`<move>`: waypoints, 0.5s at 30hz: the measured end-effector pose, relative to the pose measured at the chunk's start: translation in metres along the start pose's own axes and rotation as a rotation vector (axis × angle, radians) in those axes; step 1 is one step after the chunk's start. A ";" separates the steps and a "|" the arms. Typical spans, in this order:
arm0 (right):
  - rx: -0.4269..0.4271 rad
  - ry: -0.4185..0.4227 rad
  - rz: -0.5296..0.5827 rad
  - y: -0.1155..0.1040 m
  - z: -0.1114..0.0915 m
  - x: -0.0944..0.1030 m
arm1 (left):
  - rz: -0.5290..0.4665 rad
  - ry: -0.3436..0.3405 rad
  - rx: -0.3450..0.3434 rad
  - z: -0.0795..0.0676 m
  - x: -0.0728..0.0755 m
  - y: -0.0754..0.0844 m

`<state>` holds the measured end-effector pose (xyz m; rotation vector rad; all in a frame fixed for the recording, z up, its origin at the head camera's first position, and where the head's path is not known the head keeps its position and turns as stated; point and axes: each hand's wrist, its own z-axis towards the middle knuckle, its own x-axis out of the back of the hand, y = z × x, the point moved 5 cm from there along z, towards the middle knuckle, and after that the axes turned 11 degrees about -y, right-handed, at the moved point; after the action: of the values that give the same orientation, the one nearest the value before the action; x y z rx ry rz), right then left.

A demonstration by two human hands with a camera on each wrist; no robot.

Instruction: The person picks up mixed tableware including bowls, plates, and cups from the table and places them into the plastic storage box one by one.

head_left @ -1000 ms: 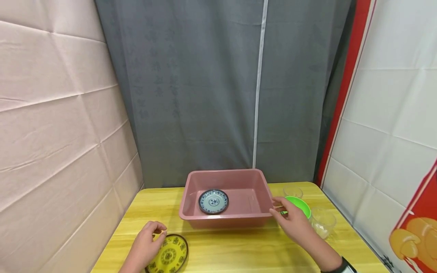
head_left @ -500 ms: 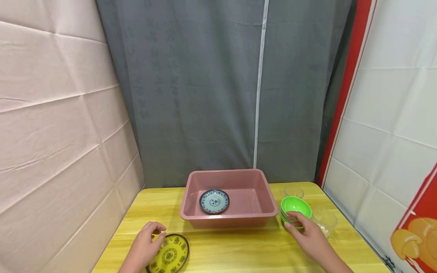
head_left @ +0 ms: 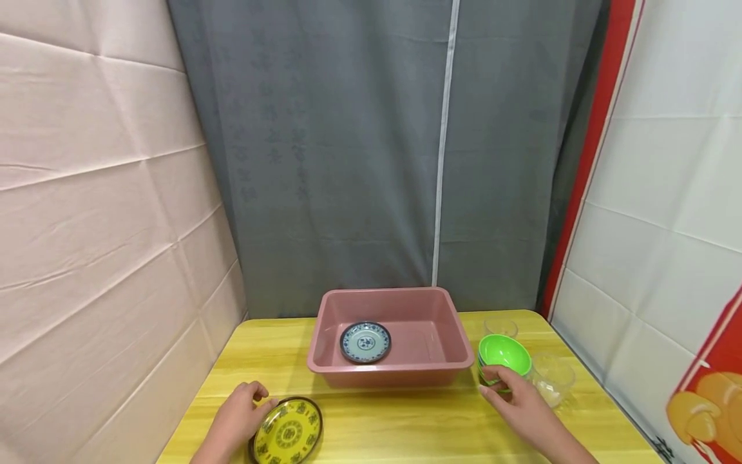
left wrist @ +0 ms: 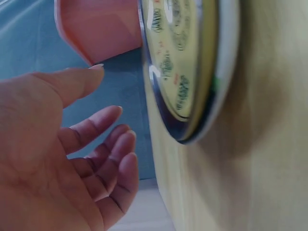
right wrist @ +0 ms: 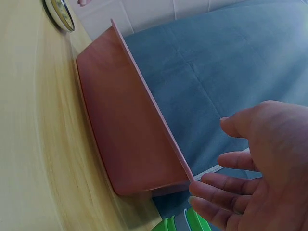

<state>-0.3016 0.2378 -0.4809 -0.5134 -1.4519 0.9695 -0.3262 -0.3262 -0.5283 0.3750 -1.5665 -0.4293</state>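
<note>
Well, from the head view, a round yellow plate, dark-rimmed and ringed with patterns, lies face up on the yellow wood-grain table, bare wood stretching rightward; the left hand is at its left edge. Nested lime-green round bowls, mouths upward, stand right of the pink rectangular tub, whose long axis runs sideways.

The left wrist view shows that hand empty, fingers loosely bent, apart from the plate.

By the right wrist view, the right hand is loosely spread, gripping nothing; whether it touches the bowls I can't tell.
</note>
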 end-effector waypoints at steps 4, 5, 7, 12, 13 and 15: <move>-0.017 -0.011 -0.008 0.000 0.000 0.000 | 0.007 -0.035 0.014 -0.001 -0.006 -0.006; -0.020 -0.009 -0.014 0.000 0.000 0.000 | 0.003 -0.044 0.021 -0.001 -0.008 -0.007; -0.021 -0.003 -0.029 0.001 -0.001 0.001 | -0.007 -0.057 0.032 -0.001 -0.010 -0.009; -0.025 0.005 -0.053 0.003 -0.003 0.000 | -0.016 -0.083 0.073 -0.005 -0.015 -0.017; -0.027 0.004 -0.052 0.004 -0.004 0.000 | -0.014 -0.087 0.079 -0.007 -0.015 -0.018; -0.032 -0.003 -0.045 0.006 -0.004 -0.001 | -0.009 -0.094 0.092 -0.008 -0.015 -0.021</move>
<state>-0.2988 0.2415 -0.4861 -0.5008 -1.4776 0.9124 -0.3179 -0.3374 -0.5508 0.4380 -1.6804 -0.3874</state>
